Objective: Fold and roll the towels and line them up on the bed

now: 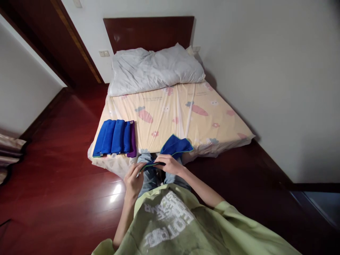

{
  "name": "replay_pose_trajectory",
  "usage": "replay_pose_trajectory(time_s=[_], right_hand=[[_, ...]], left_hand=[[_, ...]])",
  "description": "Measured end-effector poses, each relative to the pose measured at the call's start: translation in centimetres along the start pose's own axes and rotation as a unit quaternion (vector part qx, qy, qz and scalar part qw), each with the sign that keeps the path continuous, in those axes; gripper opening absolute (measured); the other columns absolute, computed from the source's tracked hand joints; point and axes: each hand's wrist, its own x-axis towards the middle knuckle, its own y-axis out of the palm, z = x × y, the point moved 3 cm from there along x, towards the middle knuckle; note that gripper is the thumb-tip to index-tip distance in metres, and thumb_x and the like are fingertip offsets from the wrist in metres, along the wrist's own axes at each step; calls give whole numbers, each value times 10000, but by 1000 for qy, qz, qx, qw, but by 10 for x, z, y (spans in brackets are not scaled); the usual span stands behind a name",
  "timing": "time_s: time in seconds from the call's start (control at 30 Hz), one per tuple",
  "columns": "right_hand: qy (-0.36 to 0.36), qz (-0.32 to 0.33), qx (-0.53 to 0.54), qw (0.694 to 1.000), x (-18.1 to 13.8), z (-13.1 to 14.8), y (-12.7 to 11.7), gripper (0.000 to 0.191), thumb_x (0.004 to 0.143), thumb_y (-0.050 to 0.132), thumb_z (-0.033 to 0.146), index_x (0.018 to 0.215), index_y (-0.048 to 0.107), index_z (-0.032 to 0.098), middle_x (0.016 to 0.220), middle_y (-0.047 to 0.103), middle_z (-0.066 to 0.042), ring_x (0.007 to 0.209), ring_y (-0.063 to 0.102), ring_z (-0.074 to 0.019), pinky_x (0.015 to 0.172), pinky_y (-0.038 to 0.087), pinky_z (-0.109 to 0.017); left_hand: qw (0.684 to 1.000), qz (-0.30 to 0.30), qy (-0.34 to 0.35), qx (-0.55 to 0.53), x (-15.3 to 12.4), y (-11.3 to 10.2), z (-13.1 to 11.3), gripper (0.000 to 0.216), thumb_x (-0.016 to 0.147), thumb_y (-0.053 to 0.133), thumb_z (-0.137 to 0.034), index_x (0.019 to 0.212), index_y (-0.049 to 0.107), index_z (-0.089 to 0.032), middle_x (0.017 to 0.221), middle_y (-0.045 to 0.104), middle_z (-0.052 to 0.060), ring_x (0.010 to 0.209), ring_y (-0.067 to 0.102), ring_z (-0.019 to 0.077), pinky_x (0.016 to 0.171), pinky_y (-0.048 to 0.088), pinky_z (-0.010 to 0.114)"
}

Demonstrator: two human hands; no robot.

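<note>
A blue towel with a green edge is held over my knees at the foot of the bed, its far part spread on the mattress. My left hand is closed on the near left end of its edge. Closer to the bed, my right hand pinches the same edge, and the cloth runs taut between both hands. To the left, several folded blue towels lie in a row on the bed, with a purple towel at the row's right end.
The bed has a pale yellow sheet with carrot prints. A white quilt lies bunched below the dark headboard. White walls stand behind and to the right; dark red floor surrounds the bed's foot.
</note>
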Motion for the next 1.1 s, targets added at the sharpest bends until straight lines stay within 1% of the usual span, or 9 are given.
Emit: replay_pose_trajectory(time_s=[0.13, 0.27, 0.43, 0.53, 0.63, 0.77, 0.9, 1.0, 1.1], right_hand=[[63, 45, -10, 997, -37, -54, 8, 247, 867, 641, 93, 1067, 742, 197, 1036, 745, -65, 973, 712, -190, 884, 588, -317], [171, 59, -82, 980, -92, -121, -1, 380, 725, 606, -36, 1007, 749, 175, 979, 722, -42, 884, 687, -170, 830, 560, -285], [304, 26, -173, 936, -162, -179, -23, 324, 729, 556, -28, 903, 750, 163, 907, 698, -29, 768, 624, -145, 797, 544, -286], [333, -26, -173, 927, -192, -194, -23, 268, 761, 539, 10, 850, 739, 164, 850, 689, -26, 763, 624, -155, 801, 554, -299], [344, -75, -143, 925, -208, -203, -13, 246, 771, 542, 61, 862, 737, 181, 889, 709, -46, 842, 658, -191, 864, 569, -351], [376, -137, -111, 910, -213, -214, -1, 375, 694, 536, 63, 964, 751, 210, 1036, 748, -72, 985, 695, -244, 988, 560, -437], [424, -183, -107, 881, -209, -224, -1, 258, 684, 558, 111, 814, 752, 221, 943, 777, -83, 982, 730, -292, 1013, 557, -495], [430, -197, -111, 874, -205, -228, -20, 198, 728, 575, 187, 799, 754, 230, 891, 788, -90, 929, 747, -307, 968, 579, -493], [417, -238, -125, 868, -195, -225, -69, 227, 786, 557, 275, 867, 759, 210, 990, 799, -133, 1001, 741, -330, 999, 563, -498]], left_hand=[[997, -61, -43, 22, 4, -20, 1, 130, 964, 635, -210, 959, 765, -206, 893, 772, 36, 818, 738, 159, 778, 589, 265], [991, -111, -72, 26, 2, -44, 14, 76, 918, 689, -219, 928, 762, -199, 858, 767, 21, 726, 706, 145, 648, 543, 232], [980, -141, -139, 26, -8, -60, 40, 112, 890, 706, -254, 945, 768, -179, 828, 745, 16, 656, 651, 124, 599, 497, 216], [979, -137, -152, 17, -9, -60, 48, 139, 880, 710, -279, 943, 770, -170, 828, 747, 21, 675, 662, 134, 625, 516, 221], [978, -129, -162, 26, -6, -59, 52, 153, 878, 710, -299, 932, 773, -170, 801, 744, 17, 640, 649, 127, 598, 504, 212], [978, -122, -165, 26, -2, -59, 55, 162, 877, 718, -322, 921, 774, -176, 795, 749, 21, 636, 656, 131, 589, 504, 212], [978, -111, -172, 29, 2, -63, 58, 185, 887, 716, -359, 932, 775, -190, 817, 748, 26, 691, 675, 152, 647, 528, 236], [976, -109, -178, 56, 6, -70, 62, 205, 903, 705, -385, 941, 775, -197, 813, 727, 19, 676, 642, 141, 631, 498, 235], [973, -89, -197, 81, 19, -77, 77, 275, 917, 676, -456, 960, 778, -204, 810, 704, 19, 643, 583, 133, 598, 455, 243]])
